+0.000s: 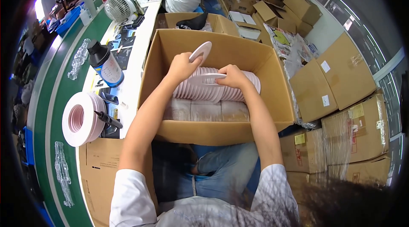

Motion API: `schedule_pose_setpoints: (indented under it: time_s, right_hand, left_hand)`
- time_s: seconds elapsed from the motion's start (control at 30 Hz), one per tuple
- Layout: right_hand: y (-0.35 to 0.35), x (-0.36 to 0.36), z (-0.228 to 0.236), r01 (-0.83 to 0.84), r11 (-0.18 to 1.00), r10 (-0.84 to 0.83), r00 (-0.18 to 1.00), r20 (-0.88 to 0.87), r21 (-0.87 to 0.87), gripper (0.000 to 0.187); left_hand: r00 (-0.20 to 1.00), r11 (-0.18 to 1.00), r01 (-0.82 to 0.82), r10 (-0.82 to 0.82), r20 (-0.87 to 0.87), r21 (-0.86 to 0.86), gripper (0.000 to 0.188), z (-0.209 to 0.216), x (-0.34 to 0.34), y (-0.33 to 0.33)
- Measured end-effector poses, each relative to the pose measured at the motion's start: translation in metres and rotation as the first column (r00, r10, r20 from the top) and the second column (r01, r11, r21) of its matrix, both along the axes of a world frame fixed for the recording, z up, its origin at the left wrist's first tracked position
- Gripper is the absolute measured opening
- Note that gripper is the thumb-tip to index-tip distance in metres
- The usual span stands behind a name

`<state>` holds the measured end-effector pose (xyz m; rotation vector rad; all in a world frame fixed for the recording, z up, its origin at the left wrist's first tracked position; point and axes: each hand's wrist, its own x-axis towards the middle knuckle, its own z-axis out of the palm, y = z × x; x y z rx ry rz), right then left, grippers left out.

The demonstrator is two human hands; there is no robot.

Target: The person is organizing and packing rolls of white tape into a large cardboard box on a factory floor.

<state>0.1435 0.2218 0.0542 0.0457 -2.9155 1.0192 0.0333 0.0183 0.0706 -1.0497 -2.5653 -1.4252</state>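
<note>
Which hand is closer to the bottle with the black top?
Left. The left hand holds a pale ring over the open box, to the right of the bottle. The right hand, also over the box, is farther right, holding another ring.

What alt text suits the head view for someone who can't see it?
A person's left hand and right hand each hold a pale round piece over an open cardboard box containing similar pieces. To the left, a black-topped bottle stands near a green belt.
</note>
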Motion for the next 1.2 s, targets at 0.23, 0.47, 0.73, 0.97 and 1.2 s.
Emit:
schedule_pose_setpoints:
  time_s: [0.23, 0.47, 0.73, 0.97, 1.2]
  right_hand:
    - [-0.003, 0.002, 0.009, -0.060, 0.998, 0.046, 0.871, -0.488, -0.013, 0.023]
    - [-0.010, 0.005, 0.016, 0.078, 0.997, -0.065, 0.777, -0.626, -0.007, 0.051]
    - [-0.010, -0.011, 0.007, 0.316, 0.948, -0.220, 0.746, -0.628, 0.044, 0.057]
    - [-0.010, 0.004, 0.035, 0.522, 0.843, -0.436, 0.524, -0.732, -0.129, 0.030]
    - [-0.097, -0.026, 0.199, 0.608, 0.776, -0.397, 0.262, -0.880, -0.169, 0.037]
  left_hand:
    - [0.933, 0.984, 0.172, -0.180, 0.312, 0.054, 0.044, -0.024, -0.008, 0.012]
    - [0.477, 0.879, 0.241, -0.476, 0.739, 0.411, 0.057, -0.011, 0.009, 0.013]
    - [0.281, 0.834, 0.162, -0.552, 0.785, 0.528, 0.058, -0.005, 0.001, 0.014]
    - [0.997, 0.875, 0.022, 0.016, -0.074, 0.484, 0.047, -0.015, -0.016, 0.019]
    - [0.869, 0.992, 0.006, -0.069, -0.490, -0.129, 0.033, -0.008, 0.001, -0.009]
